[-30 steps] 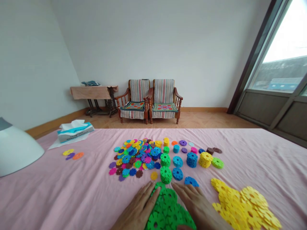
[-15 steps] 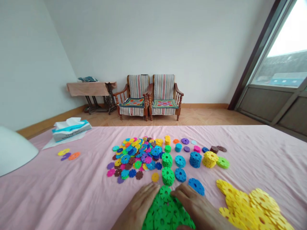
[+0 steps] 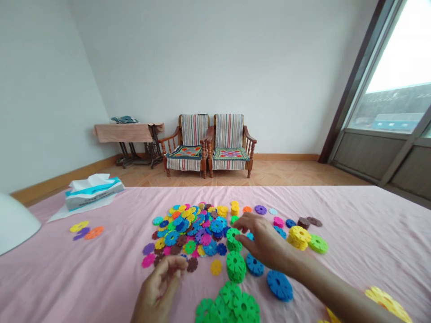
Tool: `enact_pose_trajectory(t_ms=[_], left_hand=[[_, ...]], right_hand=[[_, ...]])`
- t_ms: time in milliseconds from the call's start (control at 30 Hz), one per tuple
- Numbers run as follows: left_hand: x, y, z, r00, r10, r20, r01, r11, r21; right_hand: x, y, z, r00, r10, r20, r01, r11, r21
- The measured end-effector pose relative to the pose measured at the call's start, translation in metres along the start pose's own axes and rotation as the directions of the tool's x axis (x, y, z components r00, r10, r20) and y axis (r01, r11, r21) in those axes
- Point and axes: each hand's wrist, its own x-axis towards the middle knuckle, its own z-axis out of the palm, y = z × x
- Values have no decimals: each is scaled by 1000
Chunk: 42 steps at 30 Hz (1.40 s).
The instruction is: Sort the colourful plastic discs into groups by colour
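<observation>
My left hand (image 3: pixel 160 287) hovers over the cloth in front of the mixed pile of coloured discs (image 3: pixel 191 229), its fingers curled and apart with nothing between them. Above a green disc stack (image 3: pixel 233 240) is my right hand (image 3: pixel 257 235), thumb and fingers apart, partly covering the small green and light blue discs behind it. Closer to me stands another green stack (image 3: pixel 236 266), and a heap of large green discs (image 3: pixel 229 307) lies at the bottom edge. Blue discs (image 3: pixel 279 285) rest right of the green stacks.
A yellow stack (image 3: pixel 299 237) and a lime disc (image 3: pixel 318 243) are on the right, with large yellow discs (image 3: pixel 387 303) at the lower right. A tissue pack (image 3: pixel 94 193) and three loose discs lie left. Two chairs stand beyond the table.
Both hands have left the large green heap. My left hand moved left and opened; my right hand moved forward over the smaller stacks. The view has tilted up slightly.
</observation>
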Motion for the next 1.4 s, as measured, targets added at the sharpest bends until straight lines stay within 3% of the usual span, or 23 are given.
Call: enact_pose_trajectory(t_ms=[167,333,500,667,1000,1167,1400], left_hand=[[7,-6,-3,998,-36,58,40,996,-74],[5,-7,-5,995,-36,92,44,995,-89],[4,-2,-3,994,-34,101,45,993,-106],[4,1,-2,993,-40,114,49,996,-80],[1,3,3,995,-19,100,26,997,-67],[1,5,1,993,-29,113,35,998,-50],[2,9,2,994,-56,89,61,996,-61]], right_hand=[[55,5,16,995,32,95,-18,989,-144],[78,-6,39,975,71,210,-12,963,-269],[82,-8,52,970,116,213,-44,948,-317],[81,-4,57,973,129,189,-77,962,-261],[75,-6,37,979,86,186,-70,994,-88],[87,-30,57,965,50,256,-37,998,-58],[101,-51,82,956,133,262,-116,990,-81]])
